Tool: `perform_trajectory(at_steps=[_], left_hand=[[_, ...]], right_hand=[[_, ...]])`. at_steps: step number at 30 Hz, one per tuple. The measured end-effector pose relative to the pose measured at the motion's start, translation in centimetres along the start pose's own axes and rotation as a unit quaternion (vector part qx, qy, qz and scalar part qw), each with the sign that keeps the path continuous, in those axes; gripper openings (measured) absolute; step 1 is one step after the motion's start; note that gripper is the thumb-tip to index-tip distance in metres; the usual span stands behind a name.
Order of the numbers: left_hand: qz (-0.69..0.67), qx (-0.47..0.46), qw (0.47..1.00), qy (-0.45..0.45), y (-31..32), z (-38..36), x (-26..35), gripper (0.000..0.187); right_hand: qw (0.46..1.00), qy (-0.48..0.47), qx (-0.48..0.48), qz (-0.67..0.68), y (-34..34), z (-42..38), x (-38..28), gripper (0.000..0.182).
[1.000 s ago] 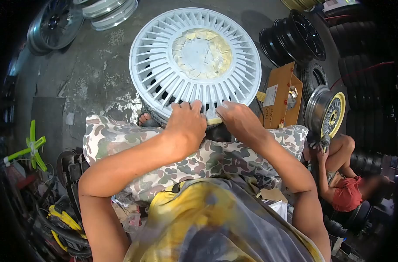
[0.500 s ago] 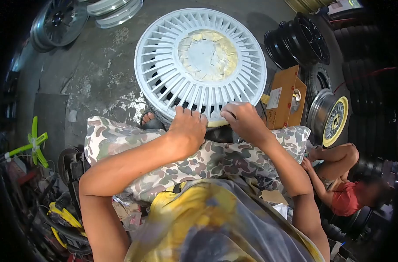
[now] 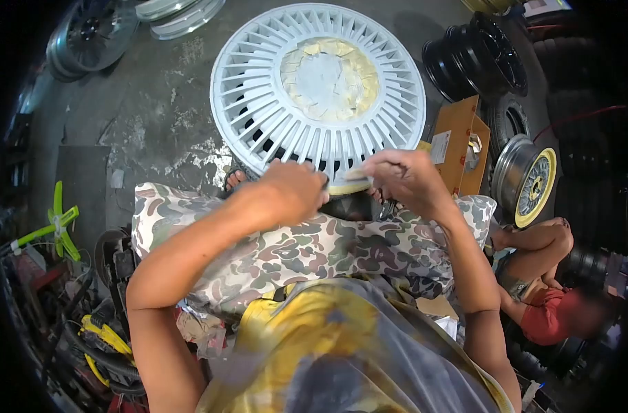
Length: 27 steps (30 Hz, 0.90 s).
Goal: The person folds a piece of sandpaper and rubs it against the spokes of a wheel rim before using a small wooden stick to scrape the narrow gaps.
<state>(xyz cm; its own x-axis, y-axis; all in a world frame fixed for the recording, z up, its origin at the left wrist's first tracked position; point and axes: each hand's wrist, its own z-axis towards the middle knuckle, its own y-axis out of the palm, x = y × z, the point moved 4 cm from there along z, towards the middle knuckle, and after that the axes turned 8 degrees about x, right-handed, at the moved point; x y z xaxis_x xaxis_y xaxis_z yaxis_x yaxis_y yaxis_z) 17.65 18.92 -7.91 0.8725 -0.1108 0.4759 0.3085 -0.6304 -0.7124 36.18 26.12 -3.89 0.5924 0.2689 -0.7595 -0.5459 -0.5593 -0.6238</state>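
A pale grey multi-spoke wheel (image 3: 250, 103), its centre covered with masking tape (image 3: 359, 96), lies in front of my knees. My left hand (image 3: 291, 193) is over the wheel's near edge, fingers bent and smeared by motion. Just right of it, my right hand (image 3: 410, 177) pinches a small pale flat piece (image 3: 357, 174) close over the near rim. The rim's underside is hidden by my hands. Camouflage trousers (image 3: 286, 248) cover my legs below the wheel.
An open cardboard box (image 3: 461, 148) stands right of the wheel, beside a black wheel (image 3: 469, 58) and a yellow-lipped wheel (image 3: 534, 186). A person in a red shirt (image 3: 540, 322) sits at the right. A green star-shaped stand (image 3: 56, 220) and tools lie left.
My right hand has lifted slightly and shifted right, bringing the pale piece into view. My left hand has turned and moved a little left and down along the rim.
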Motion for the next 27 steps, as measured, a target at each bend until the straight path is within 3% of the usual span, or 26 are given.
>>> perform_trajectory(at_steps=[3, 4, 6, 7, 8, 9, 11, 13, 15, 21, 23, 27], left_hand=[[-0.131, 0.017, 0.991, 0.024, -4.0, -0.6, -1.7, 0.037], [-0.178, 0.095, 0.976, 0.076, -5.6, -1.5, -2.5, 0.040], [-0.173, 0.164, 0.971, -0.024, -8.4, -2.6, -5.5, 0.046], [-0.118, 0.266, 0.956, 0.027, -9.8, -3.3, -7.0, 0.046], [-0.088, 0.352, 0.932, -0.007, -10.4, -4.1, -8.4, 0.045], [-0.088, 0.352, 0.932, -0.010, -10.7, -4.5, -9.3, 0.045], [-0.069, 0.339, 0.935, -0.080, -11.6, -5.0, -10.8, 0.045], [-0.062, 0.341, 0.934, -0.091, -11.8, -5.0, -10.3, 0.045], [-0.075, 0.292, 0.948, -0.106, -11.5, -4.7, -9.9, 0.044], [-0.047, 0.310, 0.942, -0.119, -11.3, -5.3, -9.9, 0.044], [-0.036, 0.318, 0.939, -0.124, -11.0, -5.4, -10.3, 0.044], [-0.014, 0.354, 0.929, -0.110, -11.0, -5.4, -10.0, 0.045]], right_hand=[[0.997, 0.009, 0.059, 0.052, 0.3, -0.4, 0.3, 0.014], [0.998, -0.006, 0.057, 0.031, 0.8, -0.5, -0.3, 0.014], [0.999, 0.006, 0.053, 0.006, 2.0, -0.7, -1.5, 0.015], [0.999, 0.007, 0.049, 0.008, 2.8, -0.7, -1.5, 0.015], [0.994, -0.067, 0.079, -0.014, 3.3, -0.6, -1.9, 0.014], [0.983, -0.142, 0.110, -0.034, 3.9, -0.6, -2.4, 0.013], [0.985, -0.142, 0.098, -0.019, 5.2, -0.3, -2.1, 0.012], [0.981, -0.126, 0.020, -0.143, 7.4, 0.3, -0.2, 0.017], [0.969, -0.181, -0.004, -0.168, 8.8, 0.9, 1.1, 0.018], [0.979, -0.121, -0.060, -0.154, 6.8, 1.6, -0.7, 0.020], [0.980, -0.097, -0.026, -0.174, 6.6, 1.9, -0.7, 0.016], [0.977, -0.109, -0.062, -0.170, 5.8, 2.1, -2.2, 0.017]])
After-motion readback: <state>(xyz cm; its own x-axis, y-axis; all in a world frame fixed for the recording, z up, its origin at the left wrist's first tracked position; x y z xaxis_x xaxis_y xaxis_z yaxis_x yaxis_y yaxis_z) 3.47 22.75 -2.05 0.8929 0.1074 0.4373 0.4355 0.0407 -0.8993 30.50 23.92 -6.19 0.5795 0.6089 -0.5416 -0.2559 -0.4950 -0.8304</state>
